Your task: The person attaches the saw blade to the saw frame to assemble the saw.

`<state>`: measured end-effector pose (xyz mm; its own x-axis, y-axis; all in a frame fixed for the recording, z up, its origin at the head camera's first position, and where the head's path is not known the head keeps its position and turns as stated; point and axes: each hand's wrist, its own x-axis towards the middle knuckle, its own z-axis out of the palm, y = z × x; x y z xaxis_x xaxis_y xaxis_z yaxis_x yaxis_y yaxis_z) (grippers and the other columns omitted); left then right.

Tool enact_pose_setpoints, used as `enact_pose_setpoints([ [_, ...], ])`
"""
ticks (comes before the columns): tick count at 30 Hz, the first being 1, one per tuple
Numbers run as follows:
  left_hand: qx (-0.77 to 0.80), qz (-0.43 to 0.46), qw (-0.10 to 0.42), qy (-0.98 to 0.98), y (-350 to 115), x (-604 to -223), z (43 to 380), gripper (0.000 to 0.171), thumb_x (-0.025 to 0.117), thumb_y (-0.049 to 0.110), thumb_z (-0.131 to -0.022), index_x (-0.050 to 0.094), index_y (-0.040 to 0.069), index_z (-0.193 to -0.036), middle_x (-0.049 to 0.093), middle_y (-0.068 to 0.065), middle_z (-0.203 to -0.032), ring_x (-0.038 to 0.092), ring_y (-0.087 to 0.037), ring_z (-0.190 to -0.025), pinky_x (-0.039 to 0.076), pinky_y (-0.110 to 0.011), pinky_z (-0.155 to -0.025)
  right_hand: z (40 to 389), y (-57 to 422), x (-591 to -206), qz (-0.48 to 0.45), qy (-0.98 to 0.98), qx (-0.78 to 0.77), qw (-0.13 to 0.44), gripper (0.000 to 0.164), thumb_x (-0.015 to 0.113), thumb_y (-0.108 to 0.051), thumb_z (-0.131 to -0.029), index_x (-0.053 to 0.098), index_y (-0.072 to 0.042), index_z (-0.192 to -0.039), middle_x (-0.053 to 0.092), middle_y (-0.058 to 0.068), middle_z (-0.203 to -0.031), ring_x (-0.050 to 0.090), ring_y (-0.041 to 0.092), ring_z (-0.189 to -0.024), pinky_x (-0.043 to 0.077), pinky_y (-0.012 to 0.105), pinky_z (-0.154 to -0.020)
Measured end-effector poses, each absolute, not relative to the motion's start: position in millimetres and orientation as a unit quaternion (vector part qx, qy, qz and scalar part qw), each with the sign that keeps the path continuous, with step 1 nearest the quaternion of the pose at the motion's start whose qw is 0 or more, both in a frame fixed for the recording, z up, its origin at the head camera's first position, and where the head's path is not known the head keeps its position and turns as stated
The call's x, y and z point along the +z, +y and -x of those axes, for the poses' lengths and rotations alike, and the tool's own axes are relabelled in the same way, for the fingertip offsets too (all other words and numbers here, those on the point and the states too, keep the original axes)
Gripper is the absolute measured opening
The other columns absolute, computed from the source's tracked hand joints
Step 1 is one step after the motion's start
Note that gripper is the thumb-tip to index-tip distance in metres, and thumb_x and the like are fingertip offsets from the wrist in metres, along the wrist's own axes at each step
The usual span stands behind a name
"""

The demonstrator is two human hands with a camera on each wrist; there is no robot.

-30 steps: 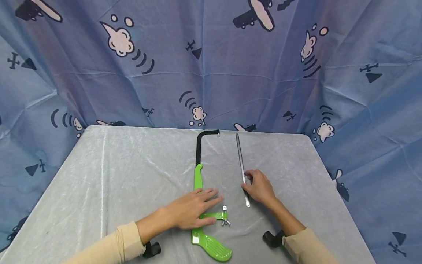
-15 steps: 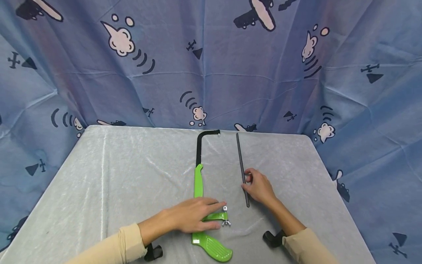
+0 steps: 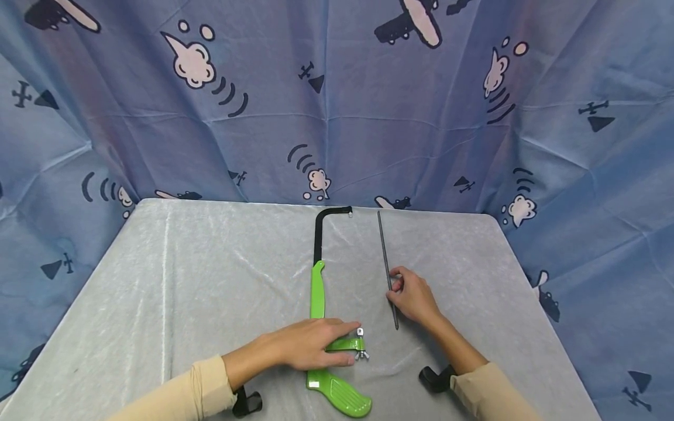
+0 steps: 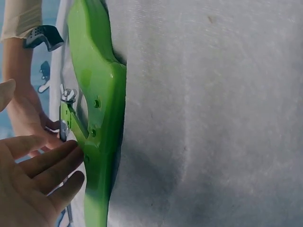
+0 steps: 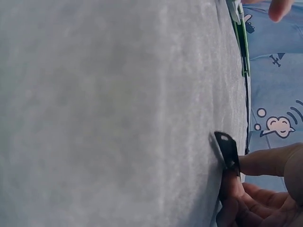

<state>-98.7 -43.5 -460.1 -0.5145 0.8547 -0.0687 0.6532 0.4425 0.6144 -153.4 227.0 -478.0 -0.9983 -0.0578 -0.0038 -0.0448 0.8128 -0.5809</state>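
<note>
A hacksaw frame with a green body, a black bow and a ribbed green handle lies on the cloth in the head view. My left hand lies over its middle, fingers stretched toward the short arm with the wing nut. In the left wrist view the fingertips of that left hand come right up to the green frame. To the right, the thumb and fingers of my right hand pinch a thin, dark hacksaw blade. The blade's holed end shows in the right wrist view.
A grey velvety cloth covers the table. Behind it hangs a blue curtain printed with airplanes. Black wrist-worn devices sit under both forearms, close over the cloth.
My left hand has slid toward the near side and slightly right over the frame, its fingers drawing together. The blade has turned from its broad silvery side to a narrow dark edge in my right hand.
</note>
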Motion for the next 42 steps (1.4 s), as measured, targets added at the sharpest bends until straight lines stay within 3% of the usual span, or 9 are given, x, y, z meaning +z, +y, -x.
enact_pose_setpoints([
  [5,0.282,-0.456,0.200,0.820,-42.3,-459.9,100.0,0.068,0.048,0.052,-0.100,0.044,0.004,-0.148,0.056,-0.008,-0.140,0.052,-0.014,-0.129,0.042,-0.030,-0.105,154.5,226.9,-476.2,0.022,0.947,-0.320,0.015,0.042,0.074,-0.002,-0.077,0.063,0.003,-0.117,0.062,0.001,-0.076,0.053,0.015,-0.068,0.043,0.035,-0.069],
  [11,0.288,-0.454,0.204,0.818,-41.4,-460.8,101.4,0.065,0.053,0.049,-0.099,0.048,0.004,-0.145,0.061,-0.007,-0.134,0.057,-0.011,-0.121,0.045,-0.027,-0.100,154.6,227.6,-475.8,0.023,0.932,-0.360,0.028,0.042,0.072,0.001,-0.079,0.063,0.010,-0.119,0.063,0.004,-0.076,0.055,0.015,-0.070,0.046,0.034,-0.073],
  [18,0.309,-0.420,0.246,0.817,-39.1,-459.2,105.4,0.060,0.065,0.039,-0.095,0.052,0.005,-0.142,0.070,-0.001,-0.116,0.062,-0.004,-0.107,0.048,-0.023,-0.093,155.6,229.6,-474.6,-0.009,0.869,-0.483,0.106,0.040,0.063,0.007,-0.087,0.055,0.018,-0.125,0.065,0.012,-0.082,0.064,0.017,-0.062,0.051,0.028,-0.056],
  [22,0.333,-0.398,0.273,0.810,-37.5,-458.4,108.5,0.056,0.069,0.030,-0.093,0.055,0.004,-0.139,0.071,-0.002,-0.113,0.063,-0.003,-0.103,0.049,-0.021,-0.091,155.5,230.7,-471.7,-0.013,0.847,-0.517,0.123,0.041,0.063,0.005,-0.089,0.053,0.019,-0.126,0.068,0.014,-0.085,0.065,0.016,-0.063,0.050,0.027,-0.055],
  [32,0.326,-0.406,0.263,0.812,-33.3,-455.4,112.0,0.043,0.069,0.002,-0.088,0.062,-0.002,-0.131,0.071,-0.003,-0.104,0.063,-0.004,-0.094,0.048,-0.017,-0.085,155.3,228.7,-469.8,-0.019,0.798,-0.580,0.159,0.047,0.062,0.002,-0.091,0.048,0.017,-0.132,0.068,0.004,-0.085,0.063,0.010,-0.067,0.053,0.027,-0.062],
  [42,0.307,-0.407,0.269,0.817,-29.6,-456.6,117.6,0.043,0.068,-0.005,-0.083,0.065,-0.002,-0.126,0.069,0.003,-0.092,0.060,-0.002,-0.084,0.048,-0.016,-0.079,155.8,224.8,-469.2,-0.030,0.764,-0.614,0.195,0.049,0.062,-0.001,-0.093,0.045,0.014,-0.137,0.066,0.000,-0.086,0.060,0.010,-0.071,0.053,0.026,-0.065],
])
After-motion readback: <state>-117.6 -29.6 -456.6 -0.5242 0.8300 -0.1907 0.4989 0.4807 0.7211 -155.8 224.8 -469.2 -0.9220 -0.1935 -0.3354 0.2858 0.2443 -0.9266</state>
